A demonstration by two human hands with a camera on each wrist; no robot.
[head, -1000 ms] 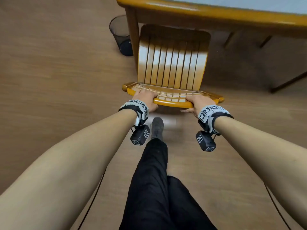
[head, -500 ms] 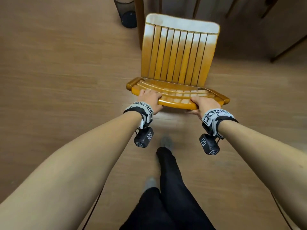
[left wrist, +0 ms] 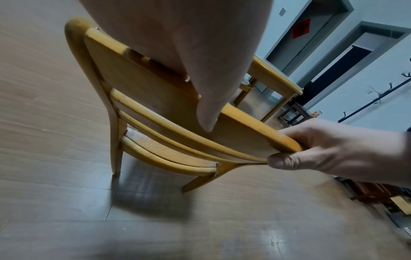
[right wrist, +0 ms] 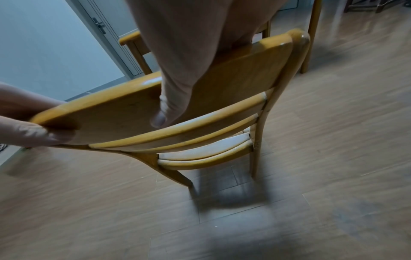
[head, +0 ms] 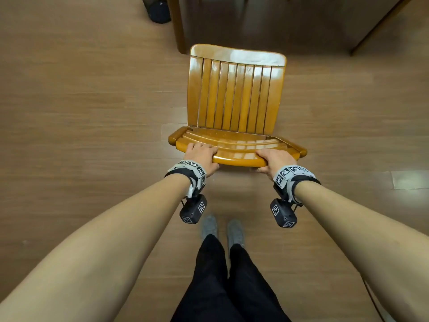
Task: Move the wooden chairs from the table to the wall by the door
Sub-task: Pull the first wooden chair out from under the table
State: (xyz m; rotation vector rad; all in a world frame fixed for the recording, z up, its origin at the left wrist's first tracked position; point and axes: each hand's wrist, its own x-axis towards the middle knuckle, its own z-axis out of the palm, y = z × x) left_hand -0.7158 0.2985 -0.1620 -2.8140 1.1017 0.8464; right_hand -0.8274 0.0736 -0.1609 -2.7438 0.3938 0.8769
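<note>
A honey-coloured wooden chair (head: 234, 98) with a slatted seat stands out on the floor in front of me, its back toward me. My left hand (head: 200, 155) grips the left part of the top rail of the backrest. My right hand (head: 272, 159) grips the right part. In the left wrist view my thumb presses the rear face of the chair's (left wrist: 155, 98) rail, and the right hand (left wrist: 322, 149) curls round its end. The right wrist view shows the chair (right wrist: 233, 84) from behind with the left hand (right wrist: 26, 123) on the rail. Whether the legs touch the floor I cannot tell.
The table's leg (head: 178, 24) stands just beyond the chair, with a dark waste bin (head: 159, 10) to its left. The table (left wrist: 273, 77), a second chair (right wrist: 133, 42) and grey doors (left wrist: 307, 31) show in the wrist views. My feet (head: 221, 227) are behind the chair on the wooden floor (head: 81, 112).
The chair has come back toward me, out from under the table, with both hands keeping their grip on the rail. The tabletop has left the head view.
</note>
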